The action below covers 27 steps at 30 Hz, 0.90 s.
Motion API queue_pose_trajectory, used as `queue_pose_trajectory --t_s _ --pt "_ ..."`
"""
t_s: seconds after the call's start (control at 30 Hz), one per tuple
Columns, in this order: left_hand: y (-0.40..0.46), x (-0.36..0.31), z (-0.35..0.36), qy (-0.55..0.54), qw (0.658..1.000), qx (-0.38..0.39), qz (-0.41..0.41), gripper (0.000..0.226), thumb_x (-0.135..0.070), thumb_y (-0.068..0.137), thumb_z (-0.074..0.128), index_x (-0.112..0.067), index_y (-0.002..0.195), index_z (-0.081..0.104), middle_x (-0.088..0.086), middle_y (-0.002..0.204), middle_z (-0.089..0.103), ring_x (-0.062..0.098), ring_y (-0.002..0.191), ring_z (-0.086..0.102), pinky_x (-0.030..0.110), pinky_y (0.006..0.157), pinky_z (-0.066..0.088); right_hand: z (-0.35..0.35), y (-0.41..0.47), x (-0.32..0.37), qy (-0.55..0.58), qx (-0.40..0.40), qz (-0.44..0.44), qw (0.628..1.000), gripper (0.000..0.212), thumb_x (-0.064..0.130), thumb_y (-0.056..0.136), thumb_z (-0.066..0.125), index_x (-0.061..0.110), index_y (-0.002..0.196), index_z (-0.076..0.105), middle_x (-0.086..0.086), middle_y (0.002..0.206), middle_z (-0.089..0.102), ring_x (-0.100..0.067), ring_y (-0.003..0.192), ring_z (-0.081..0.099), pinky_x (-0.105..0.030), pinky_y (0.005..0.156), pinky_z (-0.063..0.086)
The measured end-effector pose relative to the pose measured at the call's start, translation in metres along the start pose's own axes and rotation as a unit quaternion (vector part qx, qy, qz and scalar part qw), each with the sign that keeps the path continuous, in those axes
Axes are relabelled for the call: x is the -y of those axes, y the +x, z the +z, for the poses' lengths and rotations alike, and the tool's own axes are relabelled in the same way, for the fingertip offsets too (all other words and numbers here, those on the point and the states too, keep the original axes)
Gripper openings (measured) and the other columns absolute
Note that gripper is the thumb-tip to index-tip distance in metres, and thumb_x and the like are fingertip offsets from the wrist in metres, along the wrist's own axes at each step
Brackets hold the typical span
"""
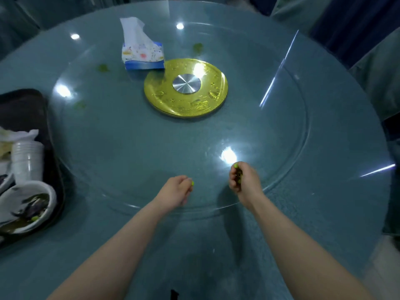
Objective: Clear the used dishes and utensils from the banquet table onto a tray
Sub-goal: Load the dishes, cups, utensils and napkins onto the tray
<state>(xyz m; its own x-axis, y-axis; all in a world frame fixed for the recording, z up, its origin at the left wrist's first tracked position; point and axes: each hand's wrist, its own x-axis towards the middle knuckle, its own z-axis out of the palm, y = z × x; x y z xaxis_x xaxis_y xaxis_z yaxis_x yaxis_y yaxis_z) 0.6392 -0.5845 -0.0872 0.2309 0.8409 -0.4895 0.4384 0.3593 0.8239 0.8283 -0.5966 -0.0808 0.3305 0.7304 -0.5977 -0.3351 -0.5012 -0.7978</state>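
Observation:
A dark tray (pixel 32 109) lies at the table's left edge. On it stand a stack of white plastic cups (pixel 27 161) and a white bowl (pixel 46 192) with dark leftovers and green scraps. My right hand (pixel 244 180) hovers over the near rim of the glass turntable (pixel 129 148), fingers curled round small green and dark food scraps (pixel 238 176). My left hand (pixel 177 190) is beside it, fingers curled, with a small green bit (pixel 192 182) pinched at the fingertips.
A gold disc (pixel 186 87) with a silver hub marks the turntable's centre. A tissue pack (pixel 141 55) with a tissue sticking up stands behind it. Green scraps (pixel 102 67) dot the glass at the left and far side. Covered chairs ring the round table.

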Motion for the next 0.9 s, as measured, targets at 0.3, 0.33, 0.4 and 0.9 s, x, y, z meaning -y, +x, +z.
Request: queue_pose_trajectory --t_s 0.3,0.33,0.4,0.9 --pt "-0.078 0.047 -0.146 -0.478 0.856 -0.187 -0.061 0.029 -0.018 0.094 0.036 -0.015 0.065 0.041 -0.006 0.042 0.03 0.008 0.031 0.027 0.016 0.035 0.017 0.12 -0.037 0.009 -0.069 0.152 -0.067 0.984 0.048 0.035 0.101 0.038 0.014 0.058 0.043 -0.002 0.049 0.04 -0.013 0.037 0.032 -0.019 0.039 0.02" --pt "-0.086 0.054 -0.168 -0.484 0.846 -0.216 -0.06 0.029 -0.019 0.094 0.036 -0.016 0.066 0.041 -0.006 0.042 0.031 0.007 0.032 0.027 0.016 0.035 0.017 0.141 -0.042 0.009 -0.074 0.165 -0.078 0.98 0.048 0.035 0.101 0.04 0.014 0.058 0.042 -0.001 0.047 0.039 -0.012 0.037 0.031 -0.019 0.039 0.019" --pt "-0.102 0.071 -0.209 -0.486 0.827 -0.277 -0.062 0.027 -0.016 0.093 0.038 -0.016 0.067 0.042 -0.007 0.041 0.035 0.006 0.032 0.031 0.014 0.035 0.02 0.189 -0.053 0.004 -0.076 0.187 -0.074 0.976 0.043 0.028 0.1 0.044 0.015 0.059 0.043 0.001 0.047 0.039 -0.011 0.035 0.031 -0.017 0.037 0.02" --pt "-0.139 0.125 -0.302 -0.424 0.852 -0.302 -0.055 0.045 0.0 0.096 0.041 -0.01 0.14 0.044 0.001 0.124 0.057 0.003 0.099 0.055 0.022 0.089 0.039 0.392 -0.137 -0.077 -0.134 0.348 0.175 0.911 0.042 0.025 0.098 0.047 0.004 0.134 0.05 -0.01 0.139 0.051 -0.024 0.132 0.044 -0.04 0.112 0.029"
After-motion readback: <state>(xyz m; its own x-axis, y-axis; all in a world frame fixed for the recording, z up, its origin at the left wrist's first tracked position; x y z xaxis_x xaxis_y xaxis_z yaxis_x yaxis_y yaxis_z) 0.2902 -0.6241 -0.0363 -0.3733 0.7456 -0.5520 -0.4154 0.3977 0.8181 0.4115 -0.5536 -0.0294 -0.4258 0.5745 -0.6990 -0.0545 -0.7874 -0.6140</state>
